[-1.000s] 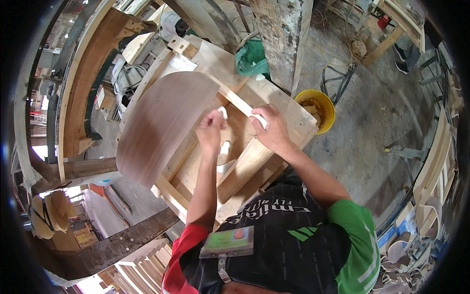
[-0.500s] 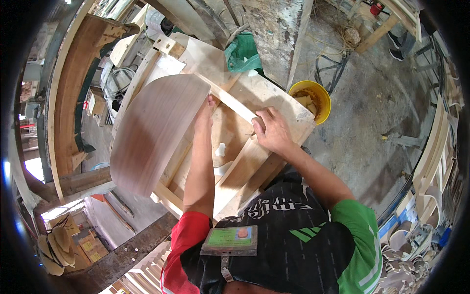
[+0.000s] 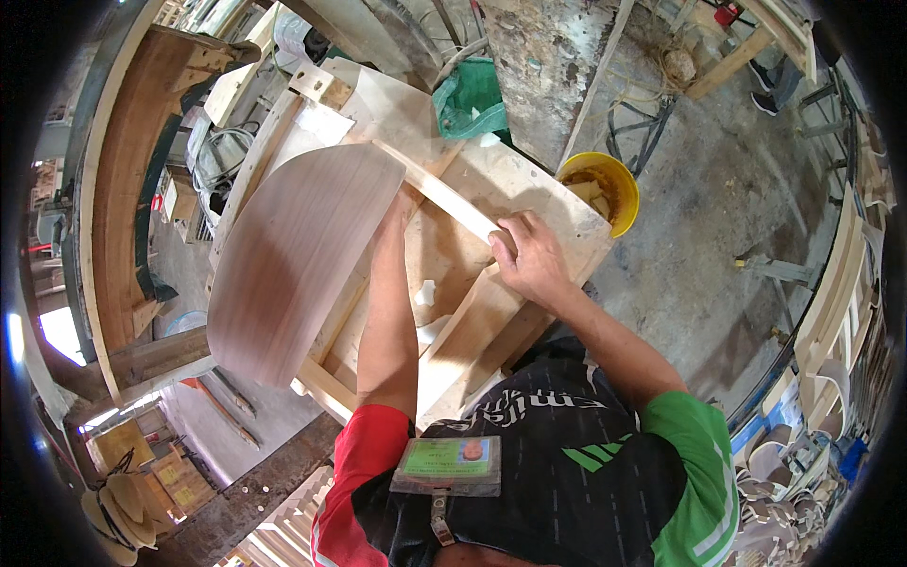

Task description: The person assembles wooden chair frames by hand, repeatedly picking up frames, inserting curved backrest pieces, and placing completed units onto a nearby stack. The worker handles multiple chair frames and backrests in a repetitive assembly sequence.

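Observation:
A curved brown plywood panel (image 3: 293, 255) stands tilted on a pale wooden frame (image 3: 472, 312). My left hand (image 3: 395, 210) reaches up to the panel's right edge and touches it where a pale wooden bar (image 3: 439, 192) runs behind. My right hand (image 3: 531, 260) grips the lower end of that bar, fingers wrapped over it. Both forearms come up from my chest over the frame.
A yellow bucket (image 3: 614, 184) with scraps sits on the concrete floor to the right of the frame. A green bag (image 3: 468, 99) lies beyond it. Large curved wooden forms (image 3: 123, 217) stand at left. Stacked chair parts (image 3: 831, 312) line the right edge.
My left hand has slid from the middle of the frame up to the panel's right edge. My right hand has stayed at the bar's end. The view shifted slightly.

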`<state>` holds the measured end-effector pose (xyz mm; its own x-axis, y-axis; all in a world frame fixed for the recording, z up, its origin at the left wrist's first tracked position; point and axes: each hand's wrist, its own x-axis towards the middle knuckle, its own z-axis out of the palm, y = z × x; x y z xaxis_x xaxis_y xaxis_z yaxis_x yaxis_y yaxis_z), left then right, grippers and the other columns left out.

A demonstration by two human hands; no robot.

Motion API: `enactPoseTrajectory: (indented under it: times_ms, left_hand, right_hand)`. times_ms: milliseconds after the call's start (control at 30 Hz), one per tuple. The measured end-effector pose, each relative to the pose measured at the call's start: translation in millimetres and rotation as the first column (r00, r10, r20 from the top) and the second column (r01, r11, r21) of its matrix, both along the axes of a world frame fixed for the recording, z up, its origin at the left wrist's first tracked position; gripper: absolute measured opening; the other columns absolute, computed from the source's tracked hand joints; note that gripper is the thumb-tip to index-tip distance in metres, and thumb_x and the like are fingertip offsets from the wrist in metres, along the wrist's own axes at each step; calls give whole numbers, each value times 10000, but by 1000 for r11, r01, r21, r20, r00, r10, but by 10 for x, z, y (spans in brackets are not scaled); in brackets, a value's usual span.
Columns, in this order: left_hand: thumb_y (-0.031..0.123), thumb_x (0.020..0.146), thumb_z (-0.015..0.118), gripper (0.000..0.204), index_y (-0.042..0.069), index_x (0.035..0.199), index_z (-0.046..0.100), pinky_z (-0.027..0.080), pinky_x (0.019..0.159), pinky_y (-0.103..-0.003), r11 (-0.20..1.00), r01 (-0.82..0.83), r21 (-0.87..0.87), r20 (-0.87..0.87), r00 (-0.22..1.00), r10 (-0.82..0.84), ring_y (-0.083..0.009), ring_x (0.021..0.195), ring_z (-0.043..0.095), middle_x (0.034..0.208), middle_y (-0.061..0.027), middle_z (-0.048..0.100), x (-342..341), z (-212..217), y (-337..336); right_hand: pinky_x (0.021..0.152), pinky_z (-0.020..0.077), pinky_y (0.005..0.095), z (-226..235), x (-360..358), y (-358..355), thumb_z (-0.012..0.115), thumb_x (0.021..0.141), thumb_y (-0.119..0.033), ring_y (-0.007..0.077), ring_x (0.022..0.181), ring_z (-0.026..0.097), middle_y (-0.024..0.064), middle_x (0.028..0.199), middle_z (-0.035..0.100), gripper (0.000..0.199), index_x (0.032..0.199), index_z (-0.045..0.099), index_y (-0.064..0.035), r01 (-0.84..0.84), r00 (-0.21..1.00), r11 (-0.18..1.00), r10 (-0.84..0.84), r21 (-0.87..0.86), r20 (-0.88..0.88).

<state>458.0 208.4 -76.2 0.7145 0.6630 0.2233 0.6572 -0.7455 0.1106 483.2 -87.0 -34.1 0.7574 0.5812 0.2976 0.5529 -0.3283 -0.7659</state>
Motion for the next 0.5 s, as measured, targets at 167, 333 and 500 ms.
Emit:
enactPoseTrajectory:
  times_ms: [167, 333, 500]
  left_hand:
    - [143, 1032, 634, 251, -11, 1224, 683, 526, 864, -350, 998, -28, -50, 33, 999, 30, -166, 1012, 649, 1109, -107, 719, 36, 25, 24]
    - [144, 1032, 639, 249, -15, 1219, 682, 529, 846, -341, 983, -89, -159, 80, 992, 102, -154, 987, 650, 1094, -96, 722, -38, 126, 101]
    - [145, 1032, 644, 248, -19, 1213, 682, 532, 828, -332, 864, -232, -446, 220, 908, 358, -142, 963, 652, 1079, -84, 726, -258, 305, 109]
  right_hand:
    - [791, 525, 526, 63, 22, -18, 692, 926, -215, 432, 897, 639, 221, 1014, 628, 269, 1099, 653, -13, -5, 1000, 999, 4, -49, -7]
    - [796, 522, 528, 70, 20, -5, 702, 911, -215, 432, 897, 636, 218, 1011, 629, 273, 1087, 655, -12, 5, 1000, 999, -5, -34, -4]
    - [798, 523, 526, 84, 4, 30, 710, 902, -209, 431, 896, 636, 226, 986, 639, 265, 1063, 663, -4, -24, 999, 1000, 24, 7, -21]
